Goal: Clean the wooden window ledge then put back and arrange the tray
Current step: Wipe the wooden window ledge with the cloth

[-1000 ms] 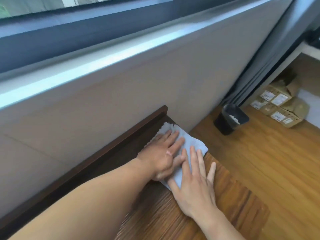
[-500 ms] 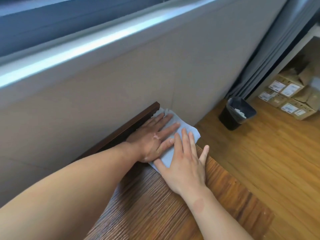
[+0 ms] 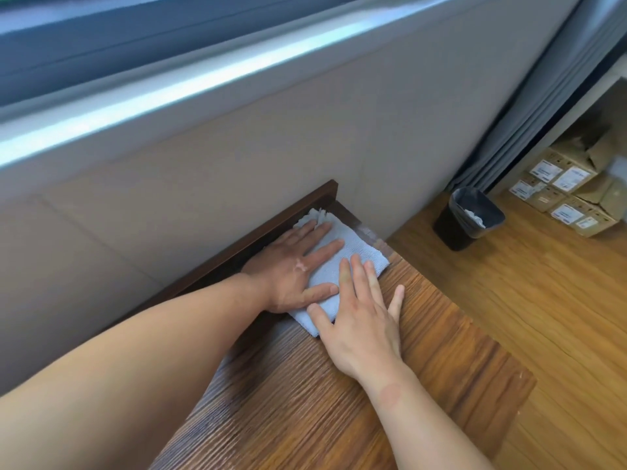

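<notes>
A light blue cloth (image 3: 353, 247) lies flat on the wooden ledge (image 3: 441, 351), near its far end and against the dark raised back strip (image 3: 271, 220). My left hand (image 3: 293, 266) presses on the cloth's left part with straight, spread fingers. My right hand (image 3: 359, 310) presses flat on the cloth's near right part, its little finger on bare wood. No tray is in view.
The beige wall panel (image 3: 237, 157) rises behind the ledge, with the window frame above. On the wooden floor to the right stand a black waste bin (image 3: 470, 220), grey curtains (image 3: 543, 106) and several cardboard boxes (image 3: 570, 191).
Both hands and the cloth have slid along the ledge toward its far end, staying flat on the cloth throughout.
</notes>
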Demonstrator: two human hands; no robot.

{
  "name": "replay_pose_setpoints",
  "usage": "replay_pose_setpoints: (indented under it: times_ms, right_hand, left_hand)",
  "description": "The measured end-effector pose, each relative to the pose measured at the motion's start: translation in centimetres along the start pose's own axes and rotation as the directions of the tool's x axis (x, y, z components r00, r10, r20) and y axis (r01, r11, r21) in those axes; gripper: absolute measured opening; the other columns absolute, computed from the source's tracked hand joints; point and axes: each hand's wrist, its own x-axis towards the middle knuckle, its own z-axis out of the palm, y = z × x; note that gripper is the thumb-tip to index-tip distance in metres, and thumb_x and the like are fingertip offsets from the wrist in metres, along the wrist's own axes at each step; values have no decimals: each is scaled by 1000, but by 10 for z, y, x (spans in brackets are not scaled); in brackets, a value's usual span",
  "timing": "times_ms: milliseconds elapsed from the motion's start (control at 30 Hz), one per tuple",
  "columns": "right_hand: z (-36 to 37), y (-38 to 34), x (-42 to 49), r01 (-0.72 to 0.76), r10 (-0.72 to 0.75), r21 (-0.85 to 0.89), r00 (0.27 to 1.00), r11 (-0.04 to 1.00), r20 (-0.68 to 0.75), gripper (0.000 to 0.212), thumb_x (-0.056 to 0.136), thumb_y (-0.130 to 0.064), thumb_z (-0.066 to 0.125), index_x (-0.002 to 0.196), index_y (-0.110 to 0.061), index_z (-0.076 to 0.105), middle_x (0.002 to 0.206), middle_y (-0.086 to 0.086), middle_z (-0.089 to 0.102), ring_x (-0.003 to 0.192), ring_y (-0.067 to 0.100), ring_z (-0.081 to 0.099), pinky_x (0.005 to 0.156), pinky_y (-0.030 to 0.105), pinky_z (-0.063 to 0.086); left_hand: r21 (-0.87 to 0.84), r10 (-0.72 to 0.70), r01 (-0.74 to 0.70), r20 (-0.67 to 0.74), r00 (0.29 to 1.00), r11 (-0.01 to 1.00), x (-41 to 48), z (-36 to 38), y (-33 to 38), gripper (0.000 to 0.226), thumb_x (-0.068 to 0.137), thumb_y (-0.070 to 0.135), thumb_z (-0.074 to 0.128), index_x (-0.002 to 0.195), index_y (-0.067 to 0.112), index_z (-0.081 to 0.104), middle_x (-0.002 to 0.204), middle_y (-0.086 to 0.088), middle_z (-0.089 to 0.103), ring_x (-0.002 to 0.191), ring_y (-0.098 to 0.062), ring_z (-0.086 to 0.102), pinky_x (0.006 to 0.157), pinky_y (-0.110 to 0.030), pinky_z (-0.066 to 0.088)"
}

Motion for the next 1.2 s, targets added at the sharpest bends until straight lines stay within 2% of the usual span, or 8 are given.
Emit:
replay_pose_setpoints:
  times_ms: [333, 500, 700, 800, 967, 1100, 1167, 1200]
  right_hand:
    - [43, -77, -74, 50, -49, -48, 998, 998, 35, 92, 94, -73, 25, 161, -22, -13, 168, -6, -22, 151, 12, -28, 120, 60, -15]
    - [70, -129, -122, 77, -72, -65, 995, 995, 76, 96, 83, -76, 8, 160, -22, -14, 167, -6, -23, 151, 13, -28, 121, 60, -12]
    - [104, -194, -186, 152, -143, -95, 985, 984, 102, 99, 77, -75, 1, 160, -22, -16, 167, -7, -21, 150, 12, -28, 120, 58, -16]
    - [124, -228, -219, 197, -189, -89, 977, 976, 94, 99, 80, -75, 6, 161, -21, -8, 169, -6, -14, 152, 12, -23, 119, 56, -18]
    - [147, -283, -269, 288, -267, -109, 948, 951, 172, 100, 77, -75, -1, 159, -22, -19, 166, -7, -26, 149, 12, -32, 120, 55, -19]
    - [179, -323, -307, 362, -349, -95, 929, 927, 123, 98, 84, -76, 16, 162, -20, -1, 170, -4, -5, 153, 14, -15, 118, 52, -19]
    - [194, -342, -324, 414, -404, -107, 908, 904, 110, 97, 86, -76, 25, 162, -19, 10, 169, -3, 7, 155, 16, -4, 118, 52, -15]
    - [201, -352, -333, 443, -431, -108, 894, 890, 123, 97, 86, -76, 26, 162, -19, 9, 169, -3, 5, 154, 15, -6, 118, 53, -15]
  left_hand:
    - [-25, -38, 38, 3, 999, 999, -120, 27, -24, 86, 84, 86, 13, 156, 46, -11, 166, 9, -24, 153, -16, -24, 127, -46, 4]
    - [-28, -66, 66, -5, 998, 997, -201, 38, -35, 88, 84, 84, 15, 159, 41, -4, 168, 4, -20, 154, -19, -21, 127, -45, 2]
    - [-57, -143, 142, -19, 989, 988, -309, 60, -47, 89, 85, 85, 21, 160, 41, -1, 168, 3, -20, 153, -20, -24, 126, -46, 2]
    - [-76, -195, 191, -42, 980, 979, -366, 72, -52, 88, 87, 83, 26, 160, 41, 1, 169, 3, -18, 154, -21, -23, 126, -45, 1]
    - [-114, -294, 286, -59, 954, 951, -458, 89, -58, 86, 89, 81, 30, 159, 43, -1, 169, 4, -18, 155, -21, -20, 127, -42, -3]
    - [-158, -381, 367, -67, 922, 917, -529, 103, -63, 89, 81, 89, 11, 158, 45, -4, 168, 6, -19, 155, -22, -17, 127, -44, 0]
    - [-165, -423, 406, -91, 901, 899, -566, 111, -64, 89, 83, 88, 13, 159, 43, -1, 169, 4, -17, 156, -23, -14, 127, -44, 0]
    - [-171, -446, 426, -103, 889, 888, -585, 115, -65, 88, 86, 86, 18, 159, 42, 1, 169, 4, -15, 156, -24, -13, 127, -43, 0]
